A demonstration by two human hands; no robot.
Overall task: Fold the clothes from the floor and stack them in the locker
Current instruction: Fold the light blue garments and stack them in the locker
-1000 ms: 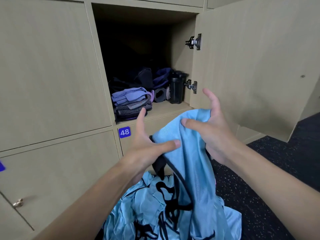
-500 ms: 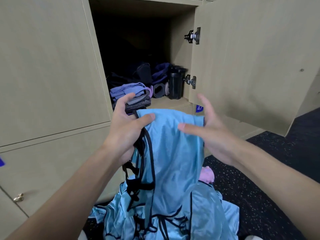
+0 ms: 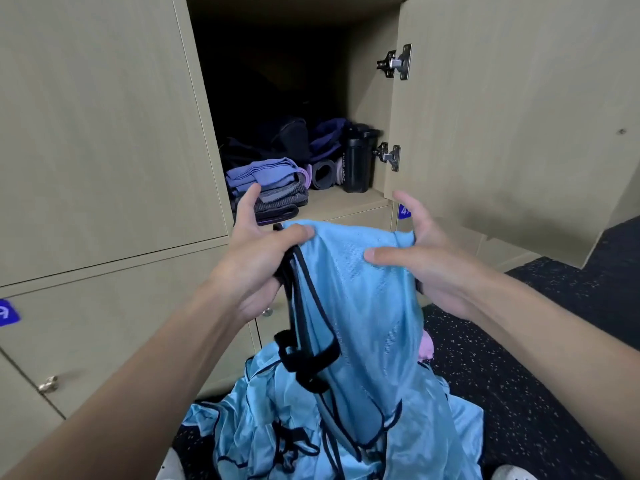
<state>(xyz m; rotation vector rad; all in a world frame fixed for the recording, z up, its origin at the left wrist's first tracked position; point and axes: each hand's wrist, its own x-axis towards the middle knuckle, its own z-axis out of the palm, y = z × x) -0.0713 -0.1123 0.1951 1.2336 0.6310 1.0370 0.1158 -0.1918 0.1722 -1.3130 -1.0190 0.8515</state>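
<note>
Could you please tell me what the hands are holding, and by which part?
Left hand and right hand pinch the shiny light-blue, black-trimmed garment along its top edge.

Centre frame, the garment [image 3: 360,306] is shiny sky blue with black piping — the folded stack [image 3: 266,185] above it runs lilac over grey. Beige wood-grain locker [image 3: 104,133]; black bottle [image 3: 355,161]; dark floor [image 3: 519,427], pale-speckled — lower right.

Soft, even light fills my view and lies bright on the pale door [image 3: 502,116]. The locker [image 3: 367,98] sinks into deep shadow toward its back, where things melt into black. The blue cloth [image 3: 360,306] carries a gentle sheen along its folds. Straight cabinet edges bow near the borders, and the bottom corners look smeared and soft.
</note>
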